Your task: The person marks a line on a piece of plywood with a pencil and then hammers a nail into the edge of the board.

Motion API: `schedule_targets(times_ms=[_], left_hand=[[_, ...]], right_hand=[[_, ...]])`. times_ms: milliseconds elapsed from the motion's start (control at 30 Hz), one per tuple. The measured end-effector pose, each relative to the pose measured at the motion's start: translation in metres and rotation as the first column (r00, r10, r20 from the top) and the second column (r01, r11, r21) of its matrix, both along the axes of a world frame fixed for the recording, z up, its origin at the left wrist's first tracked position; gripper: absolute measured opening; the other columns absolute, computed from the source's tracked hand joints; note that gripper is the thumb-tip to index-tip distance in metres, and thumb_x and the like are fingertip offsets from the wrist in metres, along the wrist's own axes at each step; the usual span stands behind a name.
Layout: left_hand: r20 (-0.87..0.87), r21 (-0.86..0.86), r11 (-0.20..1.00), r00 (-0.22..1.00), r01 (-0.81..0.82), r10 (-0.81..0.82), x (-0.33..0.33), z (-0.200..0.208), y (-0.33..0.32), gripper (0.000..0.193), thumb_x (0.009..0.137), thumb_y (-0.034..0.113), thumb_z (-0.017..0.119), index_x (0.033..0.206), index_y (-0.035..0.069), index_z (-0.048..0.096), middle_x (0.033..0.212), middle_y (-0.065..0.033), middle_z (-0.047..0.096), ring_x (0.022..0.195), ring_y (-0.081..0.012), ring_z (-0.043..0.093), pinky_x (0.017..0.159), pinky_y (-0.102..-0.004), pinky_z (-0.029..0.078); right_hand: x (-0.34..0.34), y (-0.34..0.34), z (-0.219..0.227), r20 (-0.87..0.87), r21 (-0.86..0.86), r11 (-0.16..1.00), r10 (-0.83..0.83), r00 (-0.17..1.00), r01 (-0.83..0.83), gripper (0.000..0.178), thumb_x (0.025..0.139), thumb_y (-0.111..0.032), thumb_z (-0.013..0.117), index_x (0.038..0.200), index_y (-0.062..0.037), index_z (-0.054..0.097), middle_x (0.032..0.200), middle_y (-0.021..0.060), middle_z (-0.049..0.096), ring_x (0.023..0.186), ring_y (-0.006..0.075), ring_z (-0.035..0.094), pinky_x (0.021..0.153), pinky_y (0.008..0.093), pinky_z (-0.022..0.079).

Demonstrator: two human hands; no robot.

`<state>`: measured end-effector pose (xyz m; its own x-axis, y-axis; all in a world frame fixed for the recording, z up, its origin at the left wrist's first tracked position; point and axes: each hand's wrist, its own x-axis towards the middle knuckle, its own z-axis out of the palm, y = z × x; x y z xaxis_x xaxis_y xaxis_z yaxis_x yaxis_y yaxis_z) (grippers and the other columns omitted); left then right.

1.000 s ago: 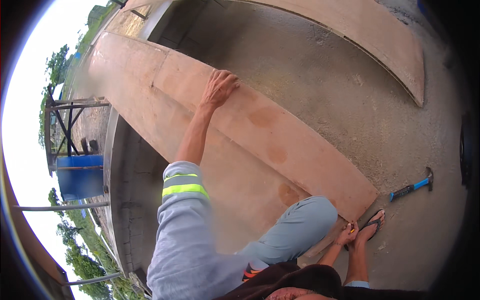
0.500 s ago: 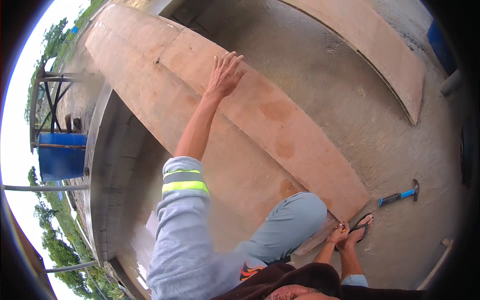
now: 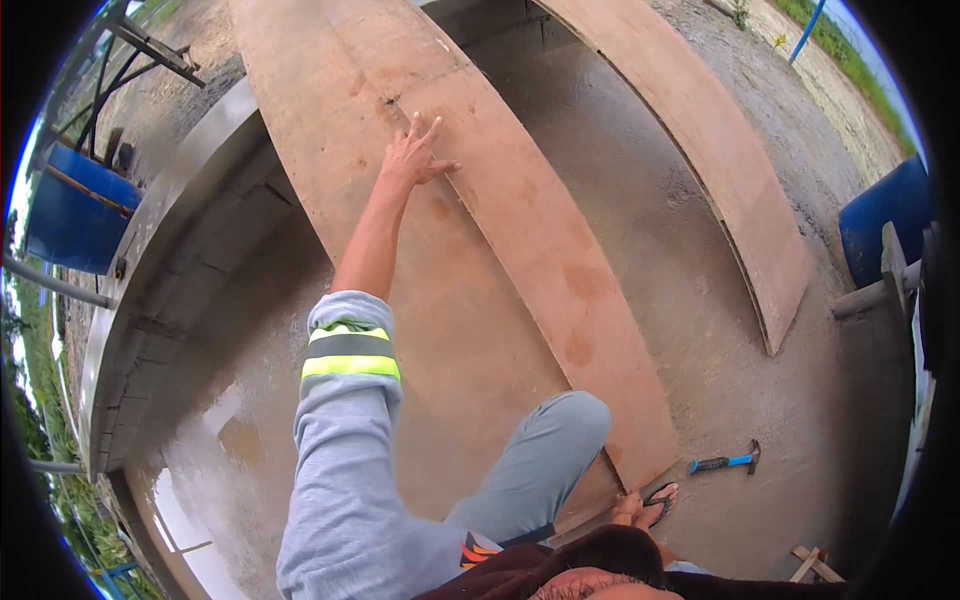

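My left hand (image 3: 415,155) lies with its fingers spread over the seam between two reddish-brown plywood sheets. One is a long narrow strip (image 3: 555,250), whose straight edge overlaps the wider sheet (image 3: 430,290) beneath. At the strip's near right corner, my right hand (image 3: 627,508) is closed low down beside my foot. Its fingers are small and partly hidden, so what they hold cannot be made out. To the right of that corner a claw hammer (image 3: 725,462) with a blue and black handle rests on the concrete.
Another curved-looking plywood sheet (image 3: 700,150) lies at the far right. A low concrete block wall (image 3: 190,240) runs along the left, with a blue drum (image 3: 80,210) beyond it. A second blue drum (image 3: 885,220) stands right. Crossed wood pieces (image 3: 817,563) lie near right.
The view has swung, shifting the surroundings. My left hand has moved from the strip's surface onto the seam between the sheets. My right hand stays at the strip's near corner.
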<state>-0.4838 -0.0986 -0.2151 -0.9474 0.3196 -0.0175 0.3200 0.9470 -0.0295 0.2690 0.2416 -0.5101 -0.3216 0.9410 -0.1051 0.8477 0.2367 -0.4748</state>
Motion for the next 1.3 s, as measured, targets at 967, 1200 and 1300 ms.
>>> schedule_targets(times_ms=[967, 1200, 1300], left_hand=[[0.087, -0.063, 0.99, 0.987, -0.127, 0.132, -0.015, -0.005, 0.014, 0.116, 0.067, 0.063, 0.082, 0.159, 0.027, 0.022, 0.165, -0.0155, 0.013, 0.146, -0.0373, 0.027, 0.097, -0.0591, 0.05], [0.065, -0.085, 0.984, 0.984, -0.159, 0.165, -0.014, -0.004, 0.019, 0.111, 0.072, 0.063, 0.079, 0.159, 0.028, 0.019, 0.165, -0.0163, 0.013, 0.146, -0.0385, 0.028, 0.099, -0.0577, 0.05], [0.047, -0.076, 0.987, 0.988, -0.144, 0.148, -0.012, -0.007, 0.025, 0.111, 0.073, 0.063, 0.078, 0.16, 0.028, 0.019, 0.165, -0.0173, 0.013, 0.146, -0.0394, 0.028, 0.103, -0.0549, 0.048]], right_hand=[[-0.146, 0.009, 0.126, -0.353, -0.346, 0.935, -0.202, 0.914, 0.073, 0.042, 0.095, -0.019, 0.06, 0.134, -0.0053, 0.053, 0.125, 0.0122, 0.062, 0.11, 0.0197, 0.06, 0.089, 0.0331, 0.05], [-0.248, -0.021, 0.292, -0.549, -0.204, 0.891, 0.239, 0.801, -0.406, 0.038, 0.1, -0.017, 0.056, 0.134, -0.0005, 0.055, 0.127, 0.0138, 0.062, 0.115, 0.0217, 0.061, 0.097, 0.0334, 0.048], [-0.293, -0.025, 0.351, -0.458, -0.144, 0.772, 0.503, 0.733, -0.619, 0.037, 0.1, -0.018, 0.056, 0.132, 0.001, 0.056, 0.123, 0.0144, 0.064, 0.113, 0.0211, 0.061, 0.097, 0.0325, 0.047]])
